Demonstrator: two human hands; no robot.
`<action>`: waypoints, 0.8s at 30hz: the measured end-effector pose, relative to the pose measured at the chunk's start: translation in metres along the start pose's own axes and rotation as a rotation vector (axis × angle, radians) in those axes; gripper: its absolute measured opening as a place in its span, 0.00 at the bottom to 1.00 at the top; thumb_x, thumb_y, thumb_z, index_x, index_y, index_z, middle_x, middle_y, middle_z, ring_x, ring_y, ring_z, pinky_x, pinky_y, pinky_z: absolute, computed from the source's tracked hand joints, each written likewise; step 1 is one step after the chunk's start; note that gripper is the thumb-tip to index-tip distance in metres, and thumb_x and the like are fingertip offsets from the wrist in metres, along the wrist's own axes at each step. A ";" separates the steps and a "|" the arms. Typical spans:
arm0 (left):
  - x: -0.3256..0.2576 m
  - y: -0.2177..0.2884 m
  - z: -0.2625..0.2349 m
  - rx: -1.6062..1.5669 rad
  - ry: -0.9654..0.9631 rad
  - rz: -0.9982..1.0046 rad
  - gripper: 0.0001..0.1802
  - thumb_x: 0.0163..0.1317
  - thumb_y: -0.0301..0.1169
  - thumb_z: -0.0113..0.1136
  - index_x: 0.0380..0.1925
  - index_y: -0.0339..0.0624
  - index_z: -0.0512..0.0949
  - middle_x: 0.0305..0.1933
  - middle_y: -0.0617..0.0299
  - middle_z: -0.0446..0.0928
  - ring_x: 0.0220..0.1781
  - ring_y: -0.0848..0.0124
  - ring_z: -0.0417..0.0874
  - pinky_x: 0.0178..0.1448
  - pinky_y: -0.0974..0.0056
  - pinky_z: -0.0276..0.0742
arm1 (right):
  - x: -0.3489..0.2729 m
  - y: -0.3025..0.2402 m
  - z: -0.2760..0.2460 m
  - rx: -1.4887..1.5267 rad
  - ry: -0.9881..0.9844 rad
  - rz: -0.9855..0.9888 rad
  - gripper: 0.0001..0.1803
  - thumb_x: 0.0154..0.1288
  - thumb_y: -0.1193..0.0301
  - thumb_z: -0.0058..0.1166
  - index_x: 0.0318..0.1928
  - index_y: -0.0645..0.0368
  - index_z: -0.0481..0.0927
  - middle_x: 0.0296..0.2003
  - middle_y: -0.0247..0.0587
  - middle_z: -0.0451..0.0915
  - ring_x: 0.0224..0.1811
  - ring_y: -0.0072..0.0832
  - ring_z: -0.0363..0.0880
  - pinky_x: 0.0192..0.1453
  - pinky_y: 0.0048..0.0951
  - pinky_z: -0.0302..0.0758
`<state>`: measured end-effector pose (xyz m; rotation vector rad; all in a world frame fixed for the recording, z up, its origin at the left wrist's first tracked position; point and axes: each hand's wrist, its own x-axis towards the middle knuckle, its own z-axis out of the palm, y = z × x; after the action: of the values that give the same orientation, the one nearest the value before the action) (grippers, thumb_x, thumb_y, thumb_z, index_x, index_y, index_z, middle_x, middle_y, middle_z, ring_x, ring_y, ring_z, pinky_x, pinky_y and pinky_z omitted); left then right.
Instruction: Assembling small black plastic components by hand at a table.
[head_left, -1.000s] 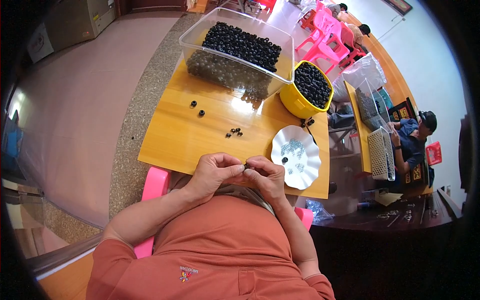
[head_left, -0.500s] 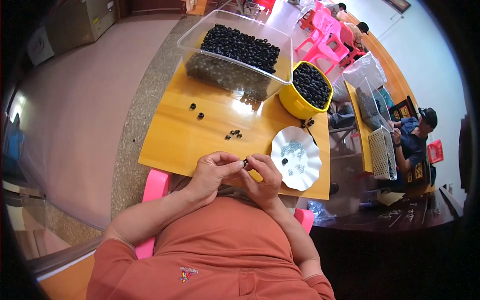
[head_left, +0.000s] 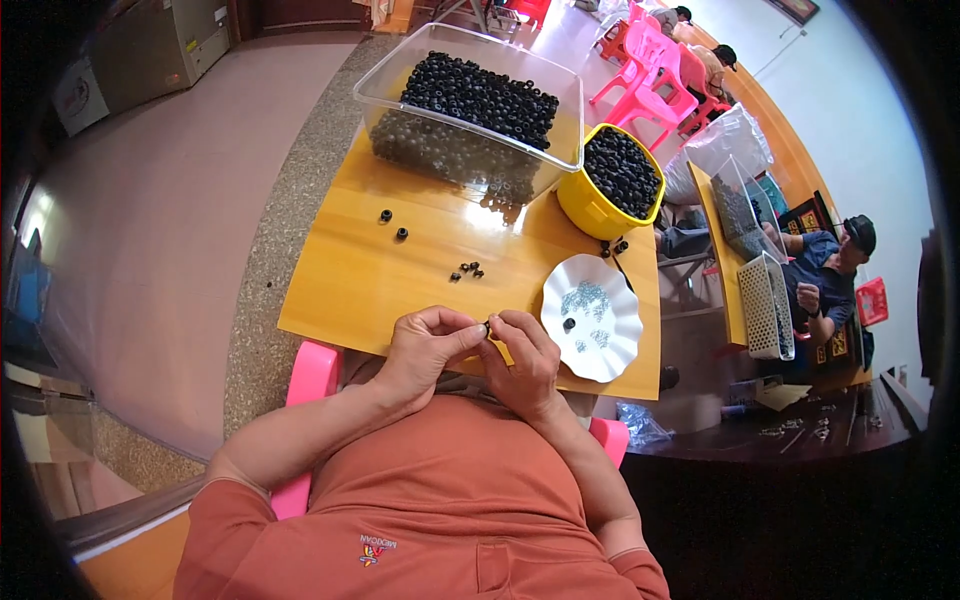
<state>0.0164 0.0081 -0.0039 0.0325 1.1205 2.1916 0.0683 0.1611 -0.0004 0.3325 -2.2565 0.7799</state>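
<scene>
Yours: left hand (head_left: 422, 348) and right hand (head_left: 524, 365), fingertips in narrow pinch, one small black part (head_left: 488, 328) between them, whose tininess could let it slip past the table (head_left: 360, 300) edge beneath.

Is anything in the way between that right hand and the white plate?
Nothing visible: the right hand, fingertips at a small dark piece, sits just left of the plate, with no object showing between them.
</scene>
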 end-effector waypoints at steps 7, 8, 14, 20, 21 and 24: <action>0.000 -0.003 0.002 0.010 -0.018 0.041 0.02 0.60 0.23 0.62 0.32 0.40 0.78 0.33 0.63 0.81 0.34 0.77 0.82 0.39 0.72 0.81 | 0.000 0.000 -0.002 0.063 -0.049 0.029 0.12 0.49 0.81 0.63 0.36 0.67 0.77 0.33 0.51 0.78 0.32 0.42 0.80 0.34 0.33 0.78; 0.000 -0.003 0.003 0.010 -0.020 0.041 0.02 0.60 0.23 0.62 0.32 0.40 0.78 0.33 0.63 0.81 0.34 0.77 0.82 0.39 0.72 0.81 | 0.000 0.001 -0.002 0.062 -0.048 0.029 0.12 0.49 0.81 0.63 0.36 0.67 0.77 0.33 0.51 0.78 0.32 0.42 0.80 0.34 0.33 0.78; 0.002 -0.002 0.001 0.020 -0.022 0.030 0.03 0.60 0.23 0.63 0.33 0.39 0.78 0.34 0.62 0.81 0.34 0.77 0.82 0.40 0.73 0.80 | -0.003 0.000 -0.001 0.223 -0.031 0.176 0.15 0.49 0.83 0.62 0.40 0.66 0.76 0.35 0.49 0.78 0.30 0.37 0.80 0.33 0.30 0.78; 0.000 0.000 0.004 -0.006 -0.037 0.011 0.04 0.60 0.24 0.63 0.34 0.37 0.77 0.34 0.61 0.80 0.35 0.76 0.81 0.40 0.73 0.80 | -0.007 0.005 -0.002 0.156 -0.001 0.124 0.18 0.50 0.83 0.64 0.43 0.66 0.77 0.35 0.46 0.77 0.28 0.28 0.79 0.31 0.24 0.76; 0.001 -0.001 0.003 -0.006 -0.031 0.008 0.04 0.60 0.23 0.63 0.34 0.37 0.77 0.34 0.61 0.80 0.35 0.76 0.81 0.41 0.72 0.80 | -0.007 0.005 -0.003 0.148 -0.004 0.099 0.18 0.50 0.83 0.64 0.43 0.66 0.77 0.35 0.47 0.78 0.28 0.29 0.79 0.31 0.24 0.76; 0.001 -0.002 0.001 0.005 -0.027 0.002 0.04 0.60 0.23 0.63 0.34 0.38 0.77 0.35 0.61 0.80 0.35 0.76 0.82 0.41 0.72 0.80 | -0.004 0.004 -0.004 0.151 -0.011 0.062 0.18 0.49 0.83 0.64 0.43 0.66 0.77 0.34 0.48 0.78 0.29 0.31 0.81 0.32 0.25 0.77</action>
<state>0.0175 0.0102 -0.0046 0.0653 1.1111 2.1834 0.0716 0.1669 -0.0030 0.3393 -2.2325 0.9868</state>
